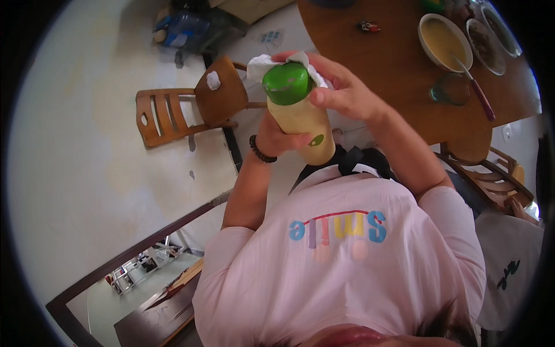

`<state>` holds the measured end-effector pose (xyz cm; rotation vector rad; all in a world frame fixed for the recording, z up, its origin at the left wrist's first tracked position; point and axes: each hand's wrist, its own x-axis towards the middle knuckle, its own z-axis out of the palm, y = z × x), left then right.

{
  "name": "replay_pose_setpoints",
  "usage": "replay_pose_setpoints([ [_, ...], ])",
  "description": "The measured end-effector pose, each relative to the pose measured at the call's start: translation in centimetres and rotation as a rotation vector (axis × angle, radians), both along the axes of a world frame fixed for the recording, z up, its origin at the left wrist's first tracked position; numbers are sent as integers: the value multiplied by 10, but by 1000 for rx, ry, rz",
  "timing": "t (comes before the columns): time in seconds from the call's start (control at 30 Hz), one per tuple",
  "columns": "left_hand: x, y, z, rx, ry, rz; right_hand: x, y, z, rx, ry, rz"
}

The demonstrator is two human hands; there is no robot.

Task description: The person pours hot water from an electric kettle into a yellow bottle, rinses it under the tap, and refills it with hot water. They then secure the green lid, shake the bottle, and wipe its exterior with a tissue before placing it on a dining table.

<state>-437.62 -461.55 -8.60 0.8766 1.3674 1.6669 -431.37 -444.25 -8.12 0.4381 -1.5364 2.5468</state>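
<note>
I hold a pale yellow bottle point(297, 115) tilted before my chest, with a green leaf-like mark low on its side. A shiny green cap point(286, 84) with a few scuffed pale patches covers its top. My left hand point(282, 134), a dark beaded bracelet at its wrist, is wrapped around the body of the bottle. A crumpled white tissue point(260, 68) is in my right hand point(340, 89), pressed around the back and side of the cap. The thumb of that hand lies along the bottle's shoulder, and its fingers are partly behind the tissue.
A wooden chair point(221, 93) with a tissue wad point(213, 80) stands left by the wall. On the wooden table point(347, 47) are a soup bowl point(444, 41) with a spoon point(481, 95), a glass point(451, 89) and dishes. Another person point(509, 260) is at the right.
</note>
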Motion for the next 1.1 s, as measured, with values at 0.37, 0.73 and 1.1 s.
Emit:
replay_pose_setpoints([
  [0.37,2,-34,8,41,-80,-1,-54,-23,13,-115,112,462],
  [0.73,-23,-57,7,-652,1127,1156,-56,-142,-2,407,98,-626],
  [1.1,-14,-97,15,-118,418,737,-86,-94,4,-249,-112,188],
])
